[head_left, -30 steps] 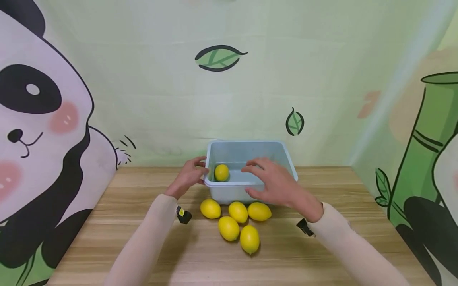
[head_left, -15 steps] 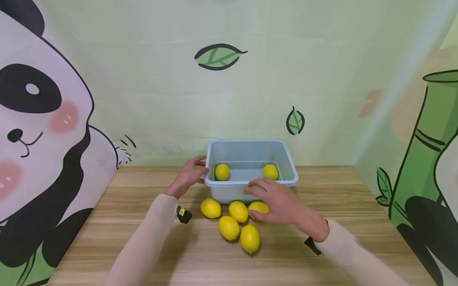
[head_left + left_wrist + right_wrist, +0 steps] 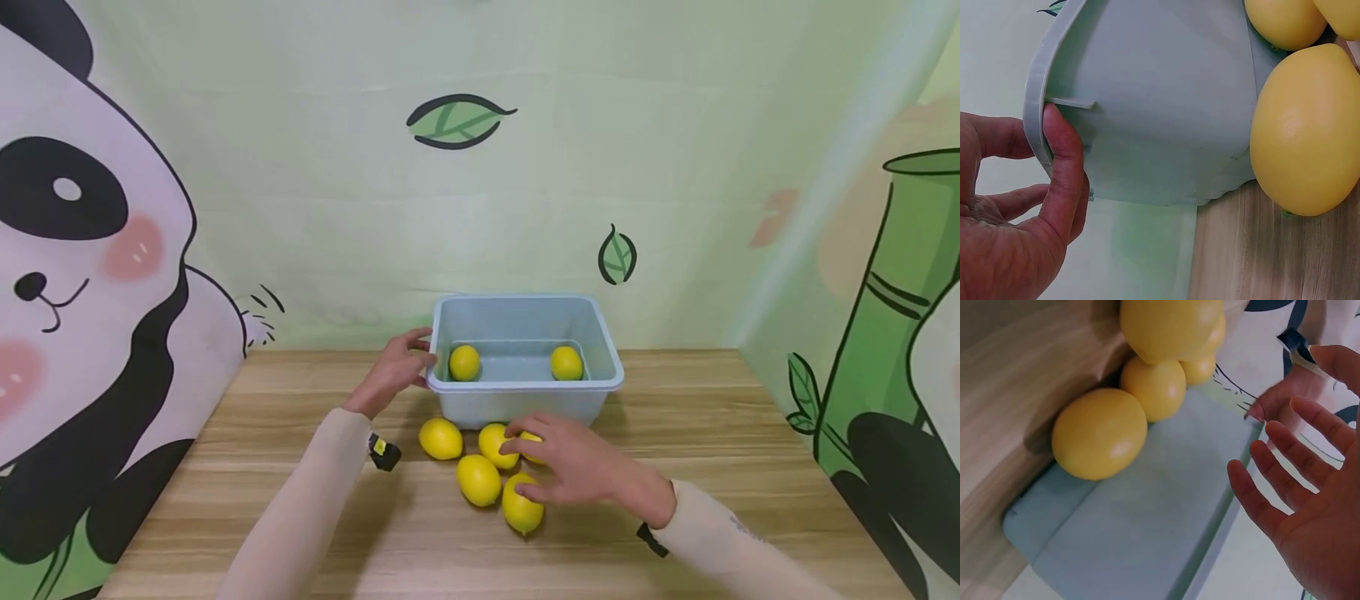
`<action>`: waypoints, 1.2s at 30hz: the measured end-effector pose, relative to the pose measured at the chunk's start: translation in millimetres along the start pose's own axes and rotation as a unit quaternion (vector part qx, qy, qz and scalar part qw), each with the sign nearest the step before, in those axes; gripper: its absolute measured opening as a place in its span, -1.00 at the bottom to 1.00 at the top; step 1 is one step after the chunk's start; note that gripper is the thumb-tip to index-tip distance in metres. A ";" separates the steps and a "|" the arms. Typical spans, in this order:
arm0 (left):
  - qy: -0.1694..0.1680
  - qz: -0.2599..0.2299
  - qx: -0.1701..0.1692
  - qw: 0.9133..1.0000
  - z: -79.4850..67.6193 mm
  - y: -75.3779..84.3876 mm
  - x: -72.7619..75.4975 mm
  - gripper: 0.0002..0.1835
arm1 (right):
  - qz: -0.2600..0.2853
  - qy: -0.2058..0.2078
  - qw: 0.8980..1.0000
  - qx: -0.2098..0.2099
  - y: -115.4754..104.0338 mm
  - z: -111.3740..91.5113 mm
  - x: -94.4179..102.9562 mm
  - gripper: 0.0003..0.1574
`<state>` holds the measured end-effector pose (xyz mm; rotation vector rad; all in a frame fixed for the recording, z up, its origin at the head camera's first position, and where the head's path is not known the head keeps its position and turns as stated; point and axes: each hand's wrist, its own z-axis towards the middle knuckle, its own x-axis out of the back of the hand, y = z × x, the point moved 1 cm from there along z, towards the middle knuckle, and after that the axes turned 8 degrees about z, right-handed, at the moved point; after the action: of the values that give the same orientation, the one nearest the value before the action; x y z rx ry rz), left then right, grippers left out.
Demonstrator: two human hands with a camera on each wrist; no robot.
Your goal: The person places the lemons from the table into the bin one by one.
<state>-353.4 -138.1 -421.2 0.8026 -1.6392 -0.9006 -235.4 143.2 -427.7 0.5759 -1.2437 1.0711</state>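
Observation:
A light blue plastic bin stands at the back of the table. My left hand grips its left rim; in the left wrist view thumb and fingers pinch that edge from both sides. Two lemons lie inside, one at the left and one at the right. Several more sit on the table in front of the bin. Over these hovers my right hand, fingers spread and holding nothing, partly covering a lemon beside the bin. Its thumb overlaps the nearest lemon in the head view.
The other loose lemons are one at the left, one in the middle and one in front. Behind the wooden table hangs a green backdrop printed with a panda, leaves and bamboo.
A lemon was left in the right part of the bin as my right hand drew back from over it. That hand came down toward the loose lemons. My left hand stayed on the rim.

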 end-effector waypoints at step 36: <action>-0.003 -0.004 -0.002 1.000 -2.7 -0.5 0.3 -0.32 | 0.059 -0.175 0.981 -0.051 4.8 -17.2 -66.7 -0.46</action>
<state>-350.9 -139.0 -421.1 0.8057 -1.6407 -0.9124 -228.9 137.7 -496.2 0.6367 -1.6476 1.0250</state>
